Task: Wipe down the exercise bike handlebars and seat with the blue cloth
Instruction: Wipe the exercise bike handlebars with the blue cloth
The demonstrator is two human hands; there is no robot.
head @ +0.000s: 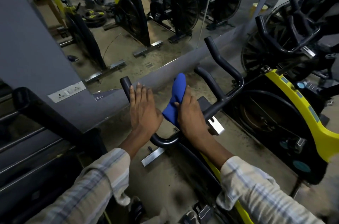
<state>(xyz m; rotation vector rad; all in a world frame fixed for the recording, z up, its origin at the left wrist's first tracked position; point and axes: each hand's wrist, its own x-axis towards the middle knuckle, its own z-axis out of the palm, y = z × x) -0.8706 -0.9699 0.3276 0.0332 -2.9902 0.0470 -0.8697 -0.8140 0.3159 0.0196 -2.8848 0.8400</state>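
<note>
The black handlebars of a yellow-and-black exercise bike fill the middle of the view. My right hand grips the blue cloth, which is wrapped over one inner bar of the handlebars. My left hand rests flat, fingers together, along the left outer grip, palm down over the bar. The bike's seat is not in view.
A wall mirror straight ahead reflects several bikes. A second yellow bike stands close on the right. A black machine frame sits at the left. A wall socket plate is below the mirror. Concrete floor lies beneath.
</note>
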